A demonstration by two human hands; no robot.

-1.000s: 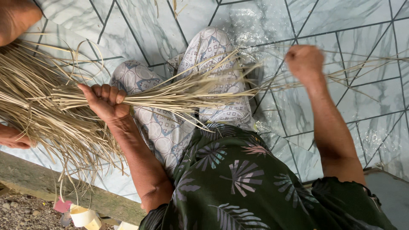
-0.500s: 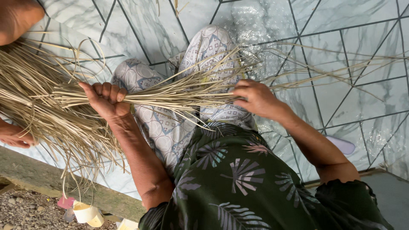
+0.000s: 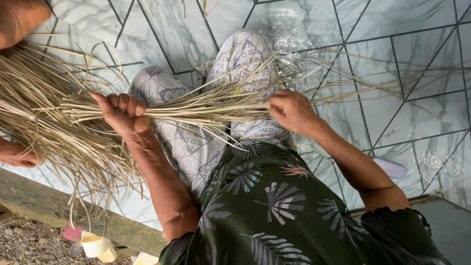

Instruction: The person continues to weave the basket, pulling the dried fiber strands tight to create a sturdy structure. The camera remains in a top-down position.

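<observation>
left hand (image 3: 122, 115): fingers clenched around dried strip bundle (image 3: 196, 105) lying across lap | right hand (image 3: 289, 110): fingers pinching strands mid-bundle | advice: keep the left clamp firm, draw few strands, straight along the bundle | tiled floor (image 3: 392, 59) beneath

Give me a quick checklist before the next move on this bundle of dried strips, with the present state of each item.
1. Left hand closed around the bundle of dried strips: ok.
2. Right hand gripping the strips farther along: ok.
3. Bundle supported across the lap: ok.
4. Loose ends fanned over the tiled floor, not gathered: not ok.
5. Another person's hand at the strip pile, clear of the grip: ok.
6. How many strips the right hand has separated: cannot tell.
</observation>
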